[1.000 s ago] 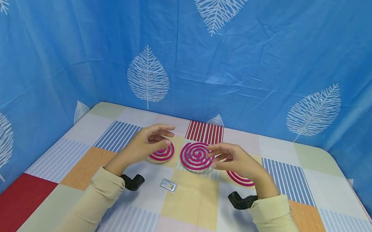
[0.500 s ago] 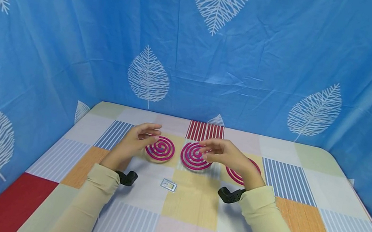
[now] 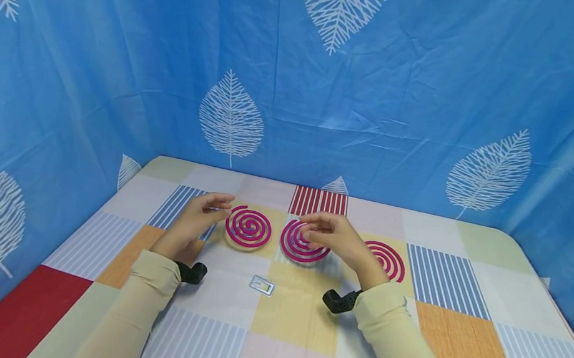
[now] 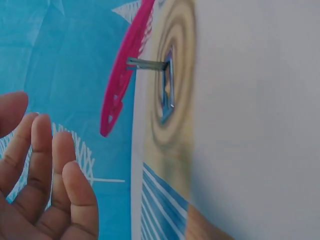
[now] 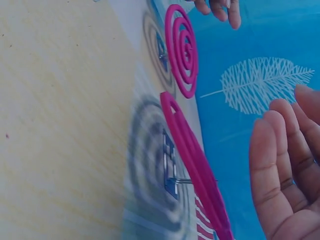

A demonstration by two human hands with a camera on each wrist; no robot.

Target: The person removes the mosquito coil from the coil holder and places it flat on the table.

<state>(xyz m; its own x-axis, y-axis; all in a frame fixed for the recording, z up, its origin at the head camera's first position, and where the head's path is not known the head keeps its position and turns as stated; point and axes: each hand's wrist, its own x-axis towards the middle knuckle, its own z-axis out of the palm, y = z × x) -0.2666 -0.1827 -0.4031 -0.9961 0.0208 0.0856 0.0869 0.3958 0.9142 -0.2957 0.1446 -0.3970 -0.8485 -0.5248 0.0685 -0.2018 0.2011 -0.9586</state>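
Note:
Three magenta mosquito coils stand in a row, raised above the cloth. In the wrist views, thin metal stands hold up the left coil (image 3: 248, 227) and middle coil (image 3: 304, 248). My left hand (image 3: 195, 217) hovers just left of the left coil, fingers loosely bent and holding nothing; the left wrist view shows that hand (image 4: 52, 185) apart from the coil. Above the middle coil hangs my right hand (image 3: 337, 236), partly covering it. A gap separates that hand (image 5: 290, 170) from the coil in the right wrist view. My right forearm partly hides the right coil (image 3: 393, 261).
A flat metal coil stand (image 3: 262, 286) lies on the patchwork tablecloth (image 3: 298, 314) in front of the coils. Blue curtain (image 3: 301, 93) with white leaf prints surrounds the table at the back and sides. Black wrist cameras sit under both wrists.
Both hands have shifted to the left. The left hand has drawn away from the left coil, which now shows fully. More of the right coil shows. The coils stay in place.

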